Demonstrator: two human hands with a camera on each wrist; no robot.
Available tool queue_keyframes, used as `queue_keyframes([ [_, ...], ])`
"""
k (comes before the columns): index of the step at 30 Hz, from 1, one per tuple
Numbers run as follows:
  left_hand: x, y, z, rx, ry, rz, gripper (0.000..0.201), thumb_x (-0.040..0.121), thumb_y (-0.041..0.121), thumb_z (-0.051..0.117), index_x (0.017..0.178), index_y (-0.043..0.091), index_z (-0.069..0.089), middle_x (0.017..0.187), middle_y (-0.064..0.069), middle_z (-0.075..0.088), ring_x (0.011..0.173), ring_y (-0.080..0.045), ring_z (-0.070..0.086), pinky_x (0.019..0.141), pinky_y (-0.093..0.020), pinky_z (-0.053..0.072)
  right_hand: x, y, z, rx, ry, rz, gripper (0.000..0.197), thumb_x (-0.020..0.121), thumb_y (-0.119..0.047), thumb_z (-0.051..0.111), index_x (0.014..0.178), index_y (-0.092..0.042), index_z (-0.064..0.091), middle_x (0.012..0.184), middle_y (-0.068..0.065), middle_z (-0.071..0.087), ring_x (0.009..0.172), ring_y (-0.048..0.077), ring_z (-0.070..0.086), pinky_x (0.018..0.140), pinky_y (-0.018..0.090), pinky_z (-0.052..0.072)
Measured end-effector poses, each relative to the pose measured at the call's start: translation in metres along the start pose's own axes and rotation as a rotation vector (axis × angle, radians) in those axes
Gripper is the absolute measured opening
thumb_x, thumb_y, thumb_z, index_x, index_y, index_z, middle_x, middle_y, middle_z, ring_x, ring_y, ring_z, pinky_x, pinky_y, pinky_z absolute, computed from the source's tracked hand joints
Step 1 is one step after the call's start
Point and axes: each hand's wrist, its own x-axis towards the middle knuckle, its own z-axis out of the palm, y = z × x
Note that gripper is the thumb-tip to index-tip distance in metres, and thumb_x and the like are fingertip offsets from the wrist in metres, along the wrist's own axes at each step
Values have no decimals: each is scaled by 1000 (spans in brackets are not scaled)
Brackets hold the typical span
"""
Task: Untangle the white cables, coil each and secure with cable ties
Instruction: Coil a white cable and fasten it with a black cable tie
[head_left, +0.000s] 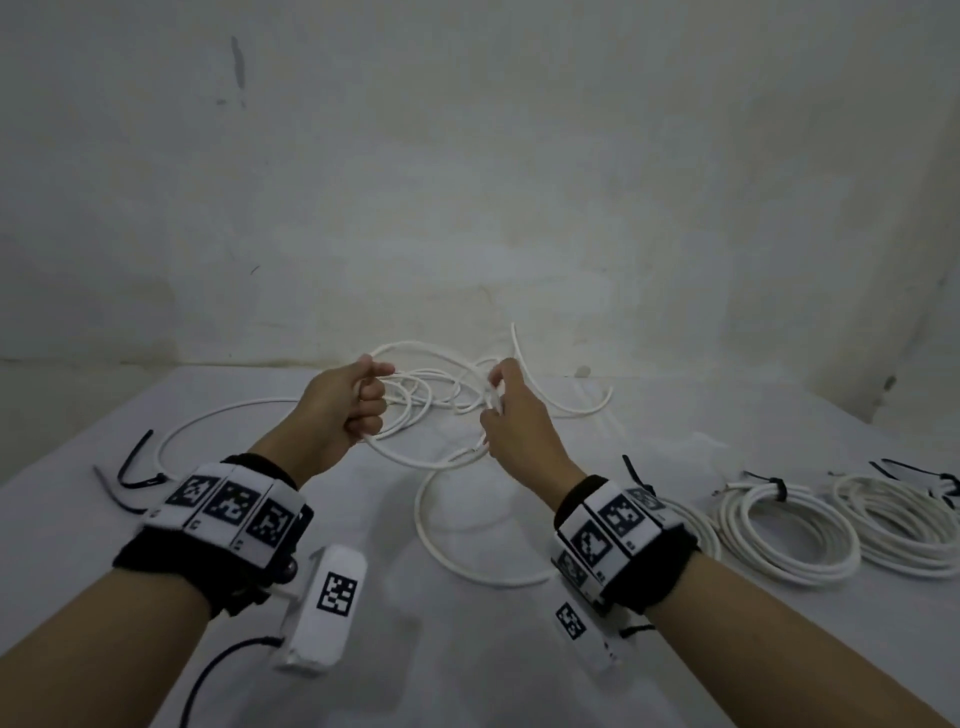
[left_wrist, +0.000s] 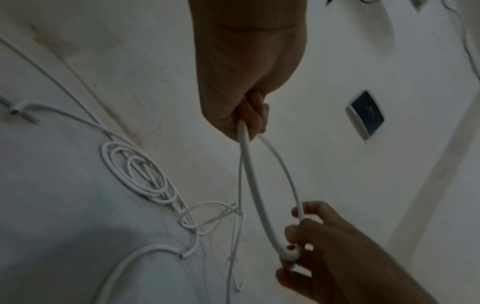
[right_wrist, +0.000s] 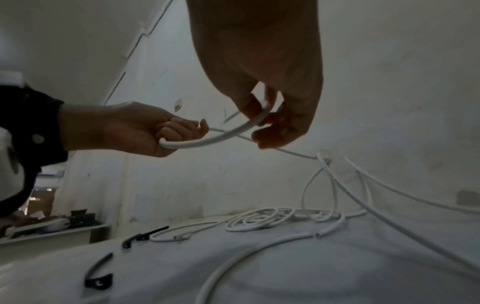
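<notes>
Above the white table, both hands hold a short arc of a thick white cable between them. My left hand grips one side of the arc in a curled fist, and a thinner strand also runs from that fist. My right hand pinches the other side with thumb and fingers. The rest of this cable trails down into a loose tangle of white cables on the table behind the hands. One wide loop lies in front. In the right wrist view, the arc spans from left hand to right hand.
Two coiled white cables bound with black ties lie at the right of the table. Loose black cable ties lie at the left. A stained white wall stands right behind the tangle.
</notes>
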Motion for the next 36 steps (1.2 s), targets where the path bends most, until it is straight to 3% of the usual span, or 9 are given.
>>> queue_keyframes([
  [3,0,5,-5,-99,6,12,33,103,24,28,78,10,46,35,9,29,25,-1,22,28,-12,15,-3,6,4,-14,85,47,13,94,-10,38,98,-19,28,93,8,45,75,25,48,74,53,52],
  [7,3,8,-12,9,-37,-81,31,101,21,28,78,10,46,38,8,26,26,-2,20,29,-12,14,-5,7,0,-150,124,-105,11,95,-8,38,93,-17,33,92,3,44,72,22,46,67,40,43],
  [12,-8,9,-5,172,-211,-168,28,92,15,28,82,7,54,49,3,36,33,-6,26,32,-15,21,7,4,-1,-229,186,-557,57,72,19,46,114,-17,60,111,0,64,94,22,60,78,41,51],
  [17,-21,12,13,438,-319,-105,38,97,19,26,90,4,60,57,-3,55,41,-9,42,41,-16,34,17,-2,2,-358,216,-811,50,71,18,55,105,-14,71,117,9,66,101,25,62,85,29,44],
  [21,-24,19,15,330,-371,-108,34,99,26,28,74,12,47,45,7,25,32,-6,20,36,-17,22,24,-6,5,-229,218,-802,55,77,11,42,118,-18,66,125,11,61,105,29,61,88,35,51],
  [25,-31,26,9,283,-458,-126,34,92,37,39,66,16,40,46,8,20,33,-4,17,38,-17,18,33,-11,6,-8,9,-664,43,95,-1,44,132,-22,53,123,4,63,107,17,59,94,34,47],
  [28,-36,29,7,287,-525,-113,26,89,34,41,72,15,42,47,8,24,34,-4,22,37,-16,26,40,-10,8,158,-113,-469,26,100,-19,41,114,-15,63,93,-4,65,86,13,59,82,27,46],
  [32,-34,37,7,15,-625,-235,7,85,12,56,89,9,53,51,6,34,36,-3,29,35,-18,38,43,-16,22,47,-57,-560,33,100,-32,37,103,-12,63,93,6,64,89,23,57,82,38,44],
  [36,-30,59,17,-92,-495,-127,23,85,31,46,73,13,51,44,8,22,39,-4,5,26,-12,14,49,-21,21,190,-111,-487,32,97,-45,28,109,-30,54,99,-17,57,93,-3,53,85,19,40],
])
